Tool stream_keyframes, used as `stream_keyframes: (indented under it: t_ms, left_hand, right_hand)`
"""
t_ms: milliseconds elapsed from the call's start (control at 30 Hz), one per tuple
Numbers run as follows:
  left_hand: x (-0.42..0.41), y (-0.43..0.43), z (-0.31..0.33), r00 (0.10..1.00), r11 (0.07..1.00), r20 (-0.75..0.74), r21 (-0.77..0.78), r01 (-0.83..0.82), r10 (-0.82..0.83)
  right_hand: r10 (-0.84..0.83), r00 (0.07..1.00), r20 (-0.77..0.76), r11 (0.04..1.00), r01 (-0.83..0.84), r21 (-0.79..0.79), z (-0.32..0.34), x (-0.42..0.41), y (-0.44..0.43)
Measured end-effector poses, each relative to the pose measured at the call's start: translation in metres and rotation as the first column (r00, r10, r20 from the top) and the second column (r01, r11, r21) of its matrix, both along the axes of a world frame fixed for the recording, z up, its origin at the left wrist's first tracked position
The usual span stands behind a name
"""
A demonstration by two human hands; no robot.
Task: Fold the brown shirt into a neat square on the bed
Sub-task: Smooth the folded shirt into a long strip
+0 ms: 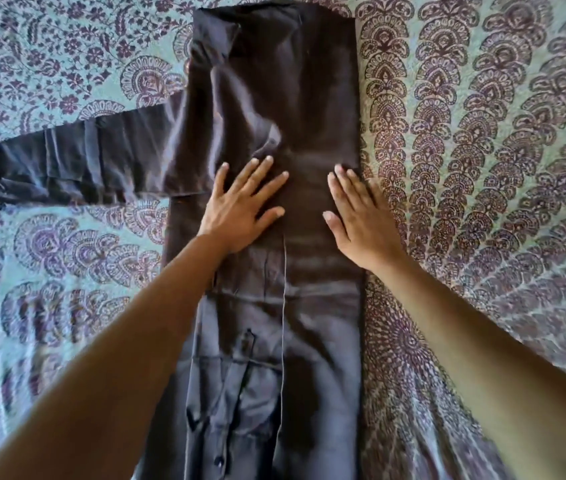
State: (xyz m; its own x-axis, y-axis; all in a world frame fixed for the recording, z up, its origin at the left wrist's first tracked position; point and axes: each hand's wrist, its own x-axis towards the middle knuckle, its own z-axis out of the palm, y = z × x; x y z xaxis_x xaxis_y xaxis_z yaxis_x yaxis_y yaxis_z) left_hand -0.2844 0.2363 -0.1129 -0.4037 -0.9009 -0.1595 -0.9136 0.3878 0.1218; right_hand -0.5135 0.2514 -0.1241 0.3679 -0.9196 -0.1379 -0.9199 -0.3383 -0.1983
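Note:
The dark brown shirt [295, 98] lies lengthwise down the middle of the bed, its right side folded inward into a straight edge. One long sleeve [67, 164] stretches out flat to the left. My left hand [240, 206] presses flat on the shirt's middle with fingers spread. My right hand [357, 216] lies flat on the folded right edge, fingers straight and together. Buttons and a placket show near the bottom of the frame.
The bed is covered by a teal spread [499, 150] printed with purple paisley and floral patterns, stretching out on both sides of the shirt. My forearms reach in from the lower corners.

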Motion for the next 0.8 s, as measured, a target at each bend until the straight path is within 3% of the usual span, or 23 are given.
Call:
stream_keyframes:
  t_ms: [167, 267, 367, 567, 633, 667, 700, 800]
  left_hand:
    - [-0.018, 0.003, 0.022, 0.995, 0.996, 0.046, -0.023, -0.087, 0.088]
    - [-0.050, 0.021, 0.027, 0.978, 0.977, 0.019, 0.042, 0.208, -0.209]
    - [-0.067, 0.081, 0.011, 0.844, 0.844, 0.041, 0.084, 0.530, -0.535]
    - [-0.053, 0.247, 0.005, 0.547, 0.527, -0.151, 0.157, 0.835, -0.823]
    - [-0.051, 0.270, 0.011, 0.429, 0.402, -0.199, 0.164, 0.901, -0.881]
    - [-0.051, 0.272, 0.015, 0.412, 0.385, -0.201, 0.161, 0.909, -0.888]
    - [-0.052, 0.264, 0.019, 0.454, 0.434, -0.180, 0.143, 0.890, -0.872]
    - [-0.051, 0.215, 0.021, 0.776, 0.768, -0.059, 0.118, 0.630, -0.627]
  right_hand:
    - [0.055, 0.995, 0.088, 0.994, -0.062, 0.087, 0.014, -0.007, -0.014]
    - [0.064, 0.979, 0.192, 0.982, -0.096, 0.161, 0.022, -0.020, -0.026]
    - [0.178, 0.984, 0.034, 0.960, -0.181, 0.212, 0.025, -0.025, -0.033]
    - [0.121, 0.971, -0.205, 0.979, -0.082, 0.189, 0.032, -0.010, -0.026]
    - [0.100, 0.976, -0.196, 0.986, -0.071, 0.149, 0.036, -0.003, -0.015]
    - [0.105, 0.983, -0.152, 0.987, -0.085, 0.133, 0.038, -0.001, -0.006]
    - [0.125, 0.988, -0.089, 0.986, -0.114, 0.118, 0.040, 0.001, 0.007]
    - [0.218, 0.974, 0.057, 0.970, -0.223, 0.102, 0.035, -0.003, 0.055]
